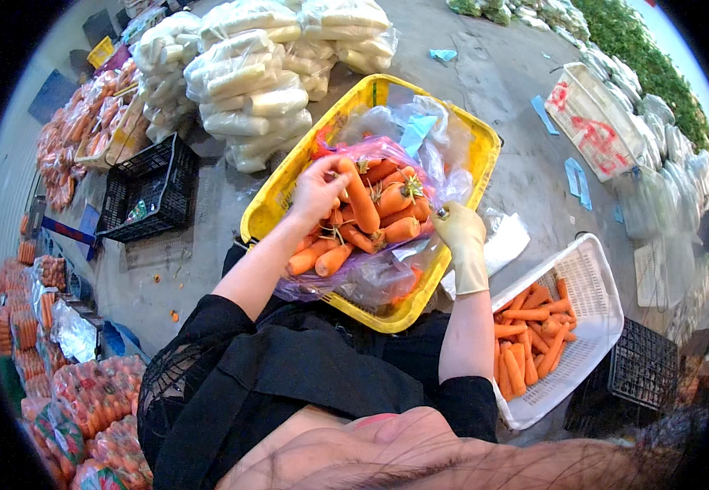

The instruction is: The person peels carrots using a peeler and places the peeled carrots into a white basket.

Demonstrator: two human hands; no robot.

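A thick orange carrot (359,197) is pinched by its upper end in my bare left hand (323,188). Below it lies a pile of carrots (398,197), some with short green stem stubs, in an opened purple plastic bag (336,285). The bag rests in a yellow plastic crate (480,144) before me, together with crumpled clear plastic. My right hand (461,236), in a cream rubber glove, is closed at the crate's right side around a small metal tool (442,213). Most of that tool is hidden by the fingers.
A white basket (593,306) with loose carrots (535,337) stands to my right, by a black crate (642,361). Bagged white radishes (247,92) are stacked ahead. A black crate (146,190) and bagged carrots (97,392) are on the left. A red-marked white basket (596,122) lies far right.
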